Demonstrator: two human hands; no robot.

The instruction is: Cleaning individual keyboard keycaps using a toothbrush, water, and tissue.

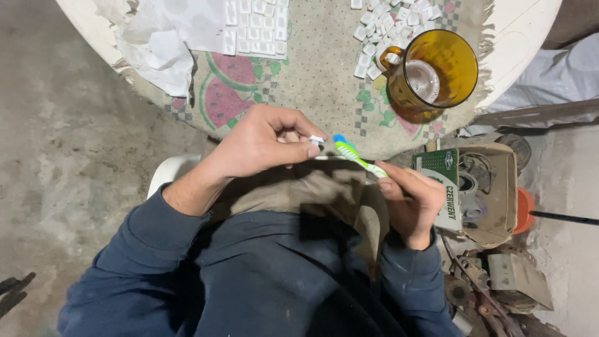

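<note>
Keycap and toothbrush, both in hand, above the lap.
We pinch a white keycap [316, 140] in our left hand [262, 143]; our right hand [409, 200] grips the green toothbrush [355, 157], bristles at the keycap. Amber mug [437, 68] and loose keycaps [380, 31] sit on the table [518, 37].

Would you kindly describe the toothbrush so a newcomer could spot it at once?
Start at the round table with the amber glass mug. Just below its edge, the right hand holds the toothbrush against a small white key in the left hand. Its green-and-white handle and blue bristles stand out.
</note>
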